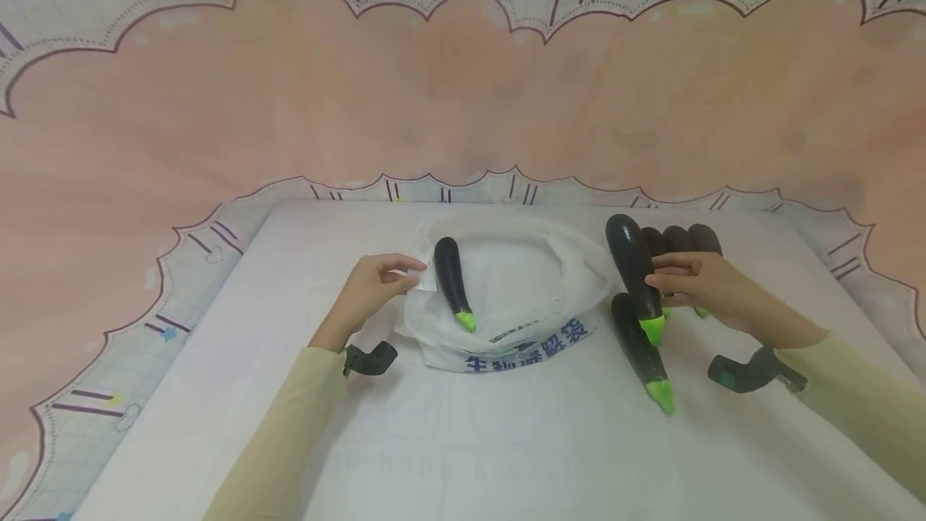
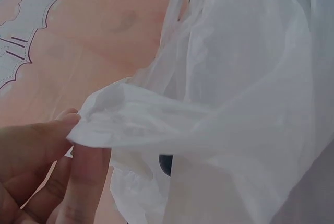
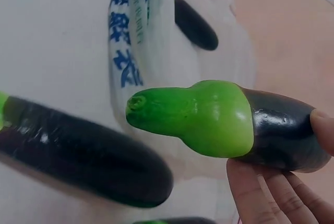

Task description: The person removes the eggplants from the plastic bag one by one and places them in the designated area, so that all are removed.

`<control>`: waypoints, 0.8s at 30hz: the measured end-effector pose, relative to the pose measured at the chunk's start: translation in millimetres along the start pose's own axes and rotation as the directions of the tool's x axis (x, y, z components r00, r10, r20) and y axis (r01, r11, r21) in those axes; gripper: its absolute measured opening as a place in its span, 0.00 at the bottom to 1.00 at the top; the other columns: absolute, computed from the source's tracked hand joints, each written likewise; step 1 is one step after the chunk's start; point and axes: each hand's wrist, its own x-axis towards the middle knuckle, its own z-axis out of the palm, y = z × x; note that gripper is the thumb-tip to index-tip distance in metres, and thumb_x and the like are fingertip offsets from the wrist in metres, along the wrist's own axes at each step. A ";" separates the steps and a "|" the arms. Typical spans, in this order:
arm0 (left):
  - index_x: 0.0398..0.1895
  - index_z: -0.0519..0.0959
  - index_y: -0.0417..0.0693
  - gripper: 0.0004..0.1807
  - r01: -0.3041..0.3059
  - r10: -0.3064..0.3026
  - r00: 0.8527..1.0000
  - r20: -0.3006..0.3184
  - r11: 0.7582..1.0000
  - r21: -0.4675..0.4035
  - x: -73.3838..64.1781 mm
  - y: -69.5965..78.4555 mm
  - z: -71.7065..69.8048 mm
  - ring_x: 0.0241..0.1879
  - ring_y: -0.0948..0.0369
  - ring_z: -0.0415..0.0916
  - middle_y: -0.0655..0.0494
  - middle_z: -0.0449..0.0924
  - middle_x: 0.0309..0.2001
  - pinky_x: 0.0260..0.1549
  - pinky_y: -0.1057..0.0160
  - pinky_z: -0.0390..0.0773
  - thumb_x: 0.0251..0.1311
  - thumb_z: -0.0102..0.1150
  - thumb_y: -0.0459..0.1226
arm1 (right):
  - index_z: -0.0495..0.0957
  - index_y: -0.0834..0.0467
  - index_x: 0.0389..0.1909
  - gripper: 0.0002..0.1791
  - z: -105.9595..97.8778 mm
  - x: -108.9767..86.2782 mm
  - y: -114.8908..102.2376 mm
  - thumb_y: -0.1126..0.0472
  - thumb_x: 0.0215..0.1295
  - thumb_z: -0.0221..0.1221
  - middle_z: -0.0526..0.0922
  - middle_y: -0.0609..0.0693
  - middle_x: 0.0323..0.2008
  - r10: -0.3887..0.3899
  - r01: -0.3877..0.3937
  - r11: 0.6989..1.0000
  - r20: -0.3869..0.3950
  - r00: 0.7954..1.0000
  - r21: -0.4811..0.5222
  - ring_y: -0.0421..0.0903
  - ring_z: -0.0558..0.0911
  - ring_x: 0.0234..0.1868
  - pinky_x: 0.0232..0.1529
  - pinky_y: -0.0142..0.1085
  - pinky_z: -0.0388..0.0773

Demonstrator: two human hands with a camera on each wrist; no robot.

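A white plastic bag [image 1: 506, 336] with blue printed characters lies spread with its mouth facing up. Inside it rests one dark eggplant [image 1: 451, 276] with a green stem end. My left hand [image 1: 372, 288] pinches the bag's left rim between thumb and fingers, as the left wrist view shows up close. Right of the bag, my right hand [image 1: 705, 288] holds another eggplant [image 3: 282, 127] by its dark body, green end toward the camera. Below the held one, a further eggplant [image 1: 640, 348] lies on the white table, partly covered by it in the head view.
Several more eggplants [image 1: 702, 238] lie side by side behind my right hand, partly hidden by it. The white tabletop [image 1: 463, 457] extends in front of the bag. A patterned pink curtain [image 1: 463, 103] stands behind the table.
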 end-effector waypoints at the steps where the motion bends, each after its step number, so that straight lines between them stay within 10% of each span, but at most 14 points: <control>1: 0.49 0.80 0.41 0.15 0.004 -0.004 1.000 0.001 1.000 0.001 -0.1 -0.2 -0.1 0.39 0.60 0.83 0.44 0.79 0.53 0.47 0.57 0.76 0.60 0.60 0.36 | 0.49 0.75 0.68 0.38 -1.8 -2.0 2.8 0.55 0.69 0.52 0.64 0.73 0.63 0.006 -0.006 1.000 0.003 1.000 -0.024 0.47 0.82 0.51 0.58 0.49 0.71; 15: 0.50 0.80 0.41 0.15 0.012 -0.012 1.000 0.005 1.000 -0.007 -0.9 0.5 1.0 0.39 0.61 0.82 0.44 0.79 0.53 0.46 0.60 0.76 0.60 0.60 0.36 | 0.52 0.80 0.63 0.36 -12.3 -15.8 45.6 0.58 0.67 0.54 0.64 0.76 0.61 0.066 -0.064 0.998 0.042 0.997 -0.026 0.30 0.80 0.44 0.51 0.39 0.78; 24: 0.49 0.80 0.41 0.15 0.016 -0.016 1.000 0.009 1.000 -0.008 0.1 1.1 2.9 0.35 0.65 0.81 0.44 0.79 0.53 0.40 0.66 0.75 0.60 0.59 0.36 | 0.48 0.83 0.63 0.39 -9.2 -17.5 67.0 0.58 0.67 0.54 0.58 0.80 0.61 0.114 -0.113 0.993 0.107 0.988 -0.022 0.53 0.80 0.51 0.51 0.44 0.78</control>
